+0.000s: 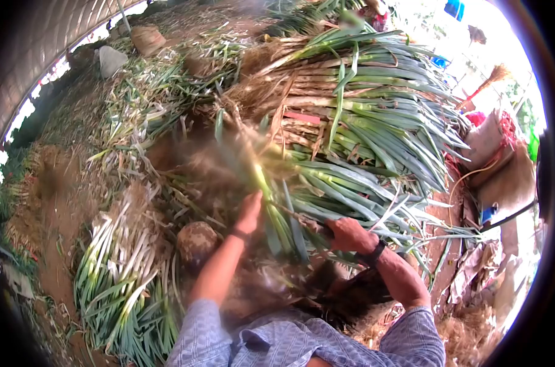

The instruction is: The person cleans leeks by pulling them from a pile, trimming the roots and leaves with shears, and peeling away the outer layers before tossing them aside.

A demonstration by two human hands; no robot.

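My left hand (250, 213) is closed around a green onion (261, 178), long and pale green, held slanting with its leaves toward me. Blur covers its root end. Close by on the right, my right hand (350, 235) has its fingers curled round a dark, thin thing that I cannot make out, beside the onion's leaves. A dark band circles the right wrist. Just beyond both hands lies a big pile of green onions (381, 104), roots to the left and leaves to the right, with a red strip (302, 117) on it.
A bunch of paler green onions (127, 269) lies on the ground at my left, next to a round brown object (197, 242). Loose leaf trimmings (146, 110) cover the ground at upper left. Sacks (504, 168) stand at the right. A pale stone-like lump (111, 61) sits farther off.
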